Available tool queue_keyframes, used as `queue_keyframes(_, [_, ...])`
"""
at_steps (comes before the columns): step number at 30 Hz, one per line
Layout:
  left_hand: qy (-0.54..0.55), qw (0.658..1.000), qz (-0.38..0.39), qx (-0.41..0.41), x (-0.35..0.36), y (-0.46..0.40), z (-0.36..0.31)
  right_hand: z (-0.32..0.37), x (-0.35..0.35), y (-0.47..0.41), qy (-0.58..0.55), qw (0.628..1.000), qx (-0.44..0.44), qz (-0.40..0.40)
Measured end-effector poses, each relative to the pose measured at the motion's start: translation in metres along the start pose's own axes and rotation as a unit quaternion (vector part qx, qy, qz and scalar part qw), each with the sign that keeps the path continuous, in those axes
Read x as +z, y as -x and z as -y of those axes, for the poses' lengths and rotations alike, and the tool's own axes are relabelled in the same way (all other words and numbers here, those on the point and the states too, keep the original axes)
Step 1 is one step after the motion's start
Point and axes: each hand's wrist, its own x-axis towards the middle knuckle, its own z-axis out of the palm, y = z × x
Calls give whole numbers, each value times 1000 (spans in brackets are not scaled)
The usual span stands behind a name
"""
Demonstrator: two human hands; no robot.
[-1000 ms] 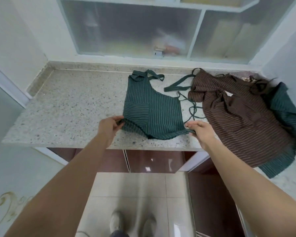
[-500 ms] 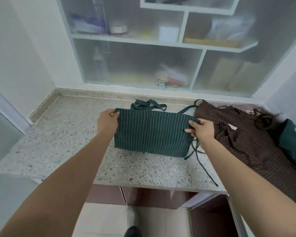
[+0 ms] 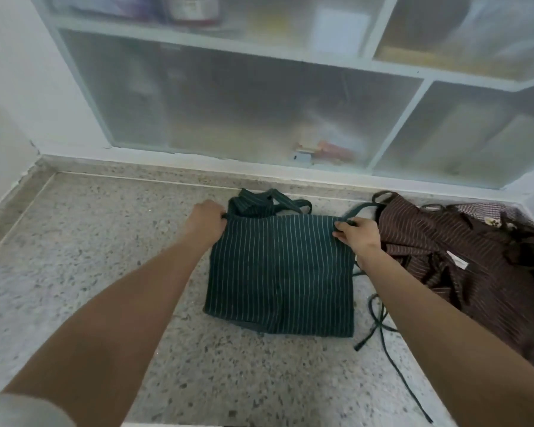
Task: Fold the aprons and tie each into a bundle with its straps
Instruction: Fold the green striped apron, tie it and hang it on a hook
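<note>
Head view looked down on a speckled stone desk where a person stood with both bare arms stretched forward. Between the hands lay a dark green pinstriped apron, folded over into a rough rectangle and flat on the desk. The left hand gripped the far left corner of the fold, fingers curled over the edge. The right hand pinched the far right corner, thumb and fingers closed on the cloth where a green strap ran off toward the back of the desk. Just beyond the hands, the apron's bib and neck loop poked out from under the folded layer, bunched near the wall. Nearer than the right hand, under and beside that forearm, loose green ties trailed over the stone toward the desk's front edge. Right of the right hand, touching or nearly touching it, sat a crumpled brown striped apron with a small white label showing; a bit of checked fabric peeked out behind it. Beyond both hands, above the desk, stood a white-framed cabinet with frosted panels, its contents only blurred shapes.
</note>
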Motion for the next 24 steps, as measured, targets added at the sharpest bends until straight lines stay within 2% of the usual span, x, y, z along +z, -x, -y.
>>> queue_keyframes(3, [-92, 994, 58, 28, 20, -32, 8, -8, 10, -16, 26, 1000, 13, -6])
queue_keyframes(8, [-186, 968, 119, 122, 43, -67, 6, -17, 18, -37, 71, 997, 16, -18])
queue_keyframes(11, [-262, 940, 168, 140, 50, -84, 6, -22, 20, -46, 88, 996, 21, -19])
queue_keyframes(13, [-285, 932, 174, 142, 57, -91, 11, -26, 20, -51, 90, 996, 26, -14])
queue_keyframes(16, [-289, 932, 147, 160, 61, -100, 16, -29, 25, -60, 87, 996, 35, -4])
queue_keyframes(18, [-267, 942, 103, 178, 63, -101, 17, -29, 29, -62, 84, 996, 37, -3])
queue_keyframes(24, [-73, 973, -33, 218, 55, -92, 2, -26, 30, -65, 73, 997, 27, -4])
